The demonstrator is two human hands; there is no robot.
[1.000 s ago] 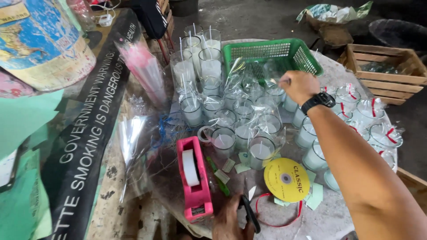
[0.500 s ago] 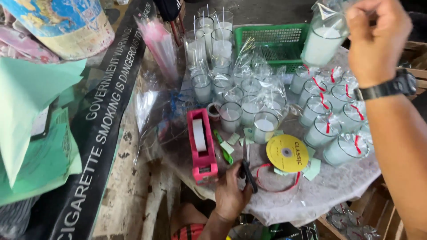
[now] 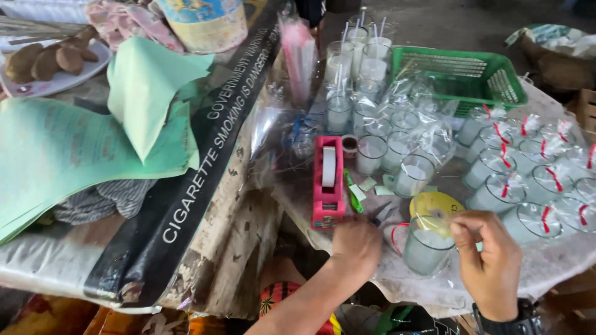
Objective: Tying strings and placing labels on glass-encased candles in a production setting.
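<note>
Entry, as I read it from the head view.

Item in hand: one wrapped glass candle (image 3: 427, 248), standing at the near edge of the counter (image 3: 559, 260), just before a yellow ribbon spool (image 3: 434, 203). Right hand (image 3: 490, 263): grip pinched on the clear wrap at the candle's rim. Left hand (image 3: 355, 243): grip curled over something small beside the pink tape dispenser (image 3: 328, 183); I cannot tell what, possibly scissors.

Risks, in my judgement:
- A tug on the wrap could tip the candle off the near edge.
- The wrist could knock the close-packed neighbours.

Count:
- red-ribboned candles (image 3: 540, 186): about ten showing
- unwrapped candles (image 3: 366, 93): roughly fifteen
- green basket (image 3: 459, 77): one
- tape dispenser: one
- spool: one
</note>
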